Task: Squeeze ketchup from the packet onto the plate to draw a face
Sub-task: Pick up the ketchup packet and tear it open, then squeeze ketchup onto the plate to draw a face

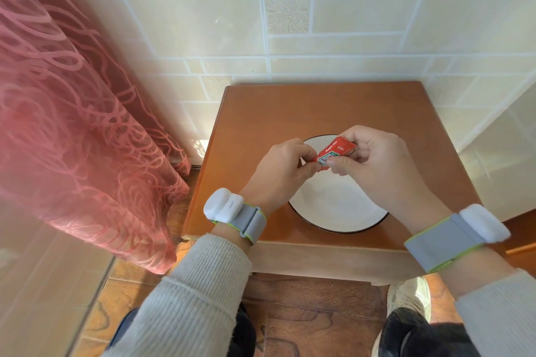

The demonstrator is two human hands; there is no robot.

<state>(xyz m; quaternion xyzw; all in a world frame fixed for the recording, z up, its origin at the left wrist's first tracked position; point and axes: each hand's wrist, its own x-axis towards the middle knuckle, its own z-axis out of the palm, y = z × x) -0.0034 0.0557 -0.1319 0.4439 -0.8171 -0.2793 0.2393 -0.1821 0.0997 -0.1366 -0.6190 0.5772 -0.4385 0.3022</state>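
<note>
Red and shiny, the ketchup packet (333, 156) sits up in the air between two hands, just above the far side of the plate (336, 211). The left hand (282, 171) pinches the packet's lower left end with its fingertips closed tight on it. The right hand (377, 162) holds the other part, with the thumb (343, 166) pressed on the front and the fingers curled around the top right end. So both hands are closed on the same packet. It is tilted, with the left end lower and the right end higher. It has a small green and white label on it (the words are too small to read).

The plate is round and white with a thin dark rim. It rests on a small brown wooden table (261, 124), near the front edge. The white part that shows between the hands looks clean, with no red marks on it. Some of the plate is hidden under the hands.

Each wrist wears a gray band with a white block on it, one on the left wrist (235, 213) and one on the right wrist (455, 238). Both arms have light knitted sleeves (197, 293). A pink curtain (72, 110) hangs on the left, and a pale tiled wall (348, 23) stands behind the table. A shoe (409, 295) shows on the floor under the table's right side.
</note>
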